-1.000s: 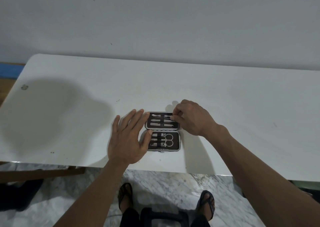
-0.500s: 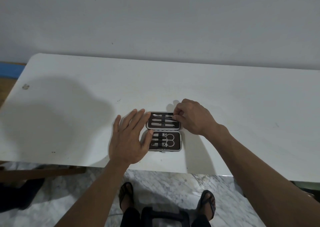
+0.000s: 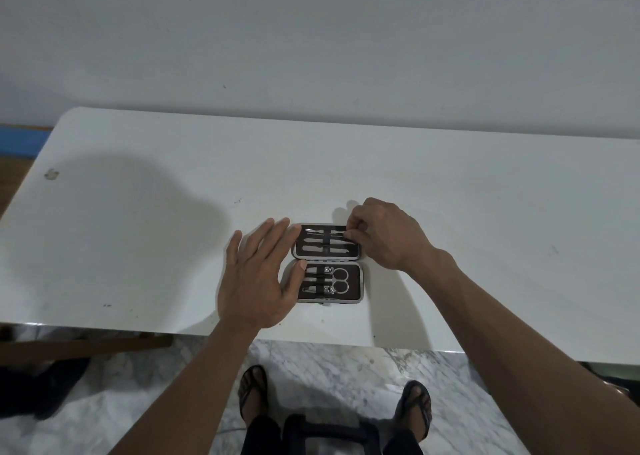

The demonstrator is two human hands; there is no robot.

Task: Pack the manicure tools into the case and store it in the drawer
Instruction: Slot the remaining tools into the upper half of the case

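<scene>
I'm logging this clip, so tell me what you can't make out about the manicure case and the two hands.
Head view only:
- Right hand: its fingertips cover the right end of the top tool, so the grip is unclear.
- Left hand: it covers the left edge of the case.
- Tool types: too small.
- Drawer: not in view.

Single head-worn view, forward and down, close over the table [image 3: 138,212].

Case [image 3: 360,283]: dark brown lining, silver rim, lying open flat in 2 halves near the table's front edge.
Far half: slim metal tools [image 3: 327,248] under a black strap.
Near half: scissors [image 3: 340,280], clippers, strapped in.
</scene>
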